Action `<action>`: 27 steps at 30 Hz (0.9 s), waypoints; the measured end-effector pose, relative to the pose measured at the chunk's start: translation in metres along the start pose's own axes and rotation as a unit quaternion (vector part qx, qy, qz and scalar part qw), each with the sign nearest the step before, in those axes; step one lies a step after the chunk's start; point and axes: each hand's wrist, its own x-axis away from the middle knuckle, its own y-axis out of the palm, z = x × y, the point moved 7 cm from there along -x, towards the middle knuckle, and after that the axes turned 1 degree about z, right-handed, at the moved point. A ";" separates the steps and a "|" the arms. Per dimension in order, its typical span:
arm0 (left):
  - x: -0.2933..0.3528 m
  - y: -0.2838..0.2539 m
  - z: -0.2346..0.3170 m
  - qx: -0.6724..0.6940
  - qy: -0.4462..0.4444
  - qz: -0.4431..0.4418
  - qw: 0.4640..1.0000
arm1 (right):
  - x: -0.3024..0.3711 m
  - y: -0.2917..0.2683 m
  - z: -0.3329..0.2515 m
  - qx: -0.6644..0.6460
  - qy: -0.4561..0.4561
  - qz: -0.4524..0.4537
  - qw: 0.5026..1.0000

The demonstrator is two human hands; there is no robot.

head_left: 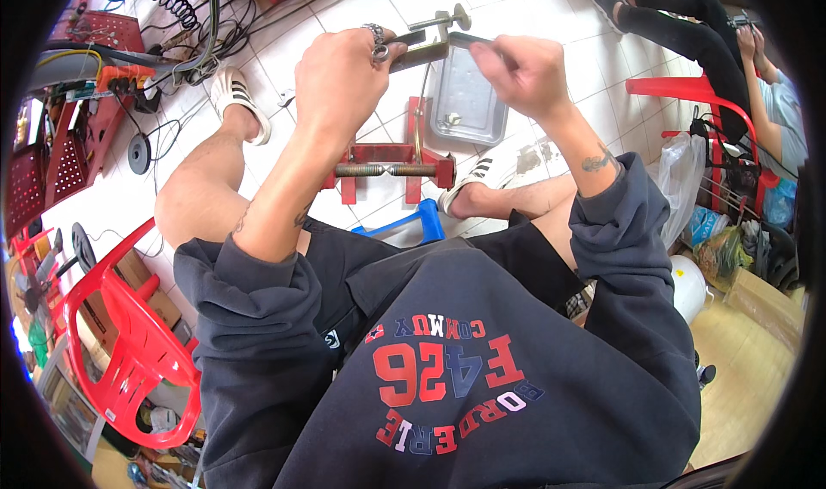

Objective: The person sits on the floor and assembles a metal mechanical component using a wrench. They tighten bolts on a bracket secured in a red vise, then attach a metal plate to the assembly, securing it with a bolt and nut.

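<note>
My left hand (344, 80), with rings on its fingers, is closed on a dark flat metal bar (422, 57) in front of me. Opposite it, my right hand (527, 74) is closed, with a short dark handle (469, 40) at its fingertips. Between the hands stands a metal clamp (443, 31) with a round-ended screw (460, 15); both dark pieces reach toward it. Their exact kind and how they join the clamp cannot be made out. Below sits a red metal stand (374, 155) with a threaded rod (387, 170) across it.
A grey plastic tray (469, 127) with a small metal part lies on the tiles beyond the stand. Between my legs is a blue stool (422, 222). A red chair (129, 351) stands left, cables (181, 7) lie far left, and another person (705, 41) sits at right.
</note>
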 end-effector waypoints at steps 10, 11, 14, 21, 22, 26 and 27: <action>-0.001 0.004 -0.001 -0.005 -0.026 -0.049 0.998 | 0.005 0.001 0.004 0.014 -0.056 -0.021 0.998; -0.001 0.004 -0.002 0.008 -0.020 -0.036 0.999 | 0.005 0.000 0.003 0.001 -0.060 -0.011 0.998; -0.002 0.003 -0.003 0.027 -0.003 -0.015 1.000 | 0.003 -0.002 0.001 -0.036 0.014 0.005 0.999; -0.002 0.005 -0.004 0.015 -0.039 -0.045 0.998 | 0.005 -0.001 0.011 -0.005 -0.032 -0.006 0.999; -0.003 0.005 -0.005 0.018 -0.057 -0.055 0.997 | 0.007 -0.001 0.013 -0.011 0.004 -0.003 1.000; -0.001 0.004 0.002 0.021 -0.003 -0.045 0.999 | 0.006 0.011 0.037 -0.111 0.191 0.027 0.975; 0.001 0.009 0.001 0.040 0.019 -0.034 0.998 | 0.009 0.018 0.046 -0.204 0.263 0.036 0.942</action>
